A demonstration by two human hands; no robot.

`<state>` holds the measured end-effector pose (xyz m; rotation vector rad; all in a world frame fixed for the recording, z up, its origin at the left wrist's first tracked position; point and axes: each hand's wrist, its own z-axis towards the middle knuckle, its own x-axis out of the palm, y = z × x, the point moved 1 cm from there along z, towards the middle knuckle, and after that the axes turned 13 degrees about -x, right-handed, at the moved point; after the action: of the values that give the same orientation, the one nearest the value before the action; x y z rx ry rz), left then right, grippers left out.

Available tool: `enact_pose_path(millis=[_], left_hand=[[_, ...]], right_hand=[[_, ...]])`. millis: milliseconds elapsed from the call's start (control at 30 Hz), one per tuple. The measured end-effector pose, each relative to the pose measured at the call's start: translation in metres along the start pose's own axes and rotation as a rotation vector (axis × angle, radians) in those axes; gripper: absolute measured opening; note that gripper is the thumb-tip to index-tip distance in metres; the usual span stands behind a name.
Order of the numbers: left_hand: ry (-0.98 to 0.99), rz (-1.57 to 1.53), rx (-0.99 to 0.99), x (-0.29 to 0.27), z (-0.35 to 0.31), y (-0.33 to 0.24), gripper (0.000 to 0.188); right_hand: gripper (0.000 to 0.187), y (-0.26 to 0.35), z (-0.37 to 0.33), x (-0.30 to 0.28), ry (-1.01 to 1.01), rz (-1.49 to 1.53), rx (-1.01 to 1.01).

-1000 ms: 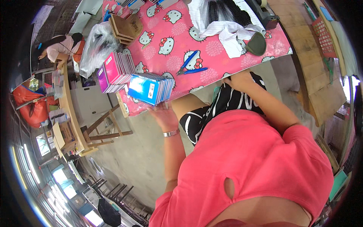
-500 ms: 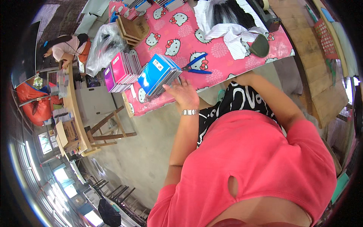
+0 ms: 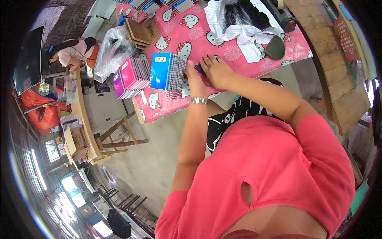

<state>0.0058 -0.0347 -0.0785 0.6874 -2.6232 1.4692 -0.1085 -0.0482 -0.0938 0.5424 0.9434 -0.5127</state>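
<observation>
A stack of blue spiral notebooks [image 3: 160,72] stands near the front edge of the pink-covered table [image 3: 155,113], its coil side toward my hands. My left hand [image 3: 194,79], with a metal watch at the wrist, is held edge-on against that coil side; most of its fingers are hidden. Over the blue-handled pliers [image 3: 200,70] my right hand [image 3: 217,72] is bent, fingers curled down on them, so only a small dark blue part shows between the two hands. Pink and purple spiral notebooks [image 3: 131,75] are piled just left of the blue stack.
Wooden boards [image 3: 141,32] and a clear plastic bag [image 3: 113,53] lie at the table's left. Black binding coils [image 3: 244,18] rest on white striped cloth, beside a dark green pad [image 3: 274,48]. A tape dispenser [image 3: 284,22] stands far right. Another person [image 3: 75,53] works at the left.
My right hand has come from my lap onto the pliers. My left hand has moved up along the blue stack, which now stands straighter, turned with its coils to the right.
</observation>
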Motion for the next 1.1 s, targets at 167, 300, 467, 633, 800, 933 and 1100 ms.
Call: enact_pose_path(millis=[167, 300, 467, 633, 800, 933, 1100], left_hand=[[-0.031, 0.415, 0.191, -0.061, -0.068, 0.004, 0.021], [-0.278, 0.057, 0.376, -0.175, -0.070, -0.013, 0.020], [-0.223, -0.195, 0.185, -0.166, 0.000, -0.049, 0.065], [-0.163, -0.043, 0.122, -0.142, 0.000, -0.048, 0.089], [-0.197, 0.057, 0.119, -0.150, -0.017, -0.035, 0.092], [-0.639, 0.275, 0.343, -0.134, -0.047, -0.029, 0.062], [-0.498, 0.682, 0.674, -0.098, -0.083, -0.025, 0.021]], right_hand=[[0.059, 0.003, -0.015, -0.012, 0.205, 0.051, 0.071], [0.053, -0.008, -0.020, -0.029, 0.266, 0.169, 0.067], [0.043, -0.016, 0.002, -0.021, -0.048, 0.899, 0.273], [0.044, -0.006, 0.011, -0.035, -0.107, 1.059, 0.308], [0.046, 0.002, 0.009, -0.042, 0.161, 0.645, -0.027], [0.040, 0.004, 0.023, -0.052, 0.184, 0.365, -0.192], [0.032, 0.005, 0.055, -0.074, 0.288, 0.258, -0.299]])
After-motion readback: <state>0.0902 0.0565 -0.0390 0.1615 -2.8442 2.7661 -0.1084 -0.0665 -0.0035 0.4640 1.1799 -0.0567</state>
